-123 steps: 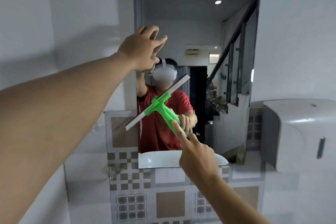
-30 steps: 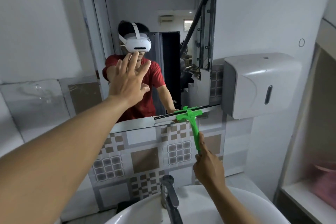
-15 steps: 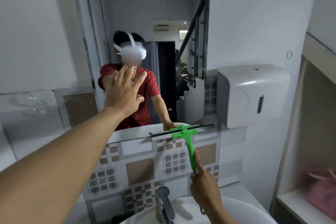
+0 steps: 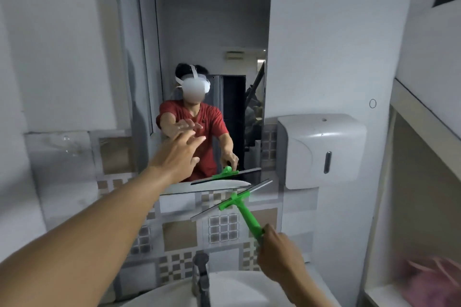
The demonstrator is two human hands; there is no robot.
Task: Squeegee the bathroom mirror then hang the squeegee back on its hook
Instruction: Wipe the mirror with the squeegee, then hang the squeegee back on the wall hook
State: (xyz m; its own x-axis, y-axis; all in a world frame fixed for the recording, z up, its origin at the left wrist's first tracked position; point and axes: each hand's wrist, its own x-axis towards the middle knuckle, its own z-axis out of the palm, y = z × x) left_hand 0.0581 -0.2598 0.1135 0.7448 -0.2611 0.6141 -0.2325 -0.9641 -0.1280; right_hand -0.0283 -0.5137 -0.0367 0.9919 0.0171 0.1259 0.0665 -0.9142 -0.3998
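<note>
A rectangular mirror (image 4: pixel 199 32) hangs on the white wall above the tiled strip. My right hand (image 4: pixel 279 254) is shut on the green handle of the squeegee (image 4: pixel 239 204). Its grey blade is tilted, lying in front of the tiles just below the mirror's bottom edge and off the glass. My left hand (image 4: pixel 178 154) is stretched forward with fingers spread, holding nothing, close to the mirror's lower part. A small ring-shaped hook (image 4: pixel 372 103) is on the wall to the right, above the dispenser.
A white paper dispenser (image 4: pixel 321 149) is mounted right of the mirror. Below are a metal tap (image 4: pixel 200 274) and a white basin (image 4: pixel 239 289). A recessed shelf at the far right holds something pink (image 4: pixel 431 279).
The squeegee blade has come off the mirror's bottom edge and dropped lower, tilting. My left hand has lowered towards the mirror's bottom. The view has tilted up and back.
</note>
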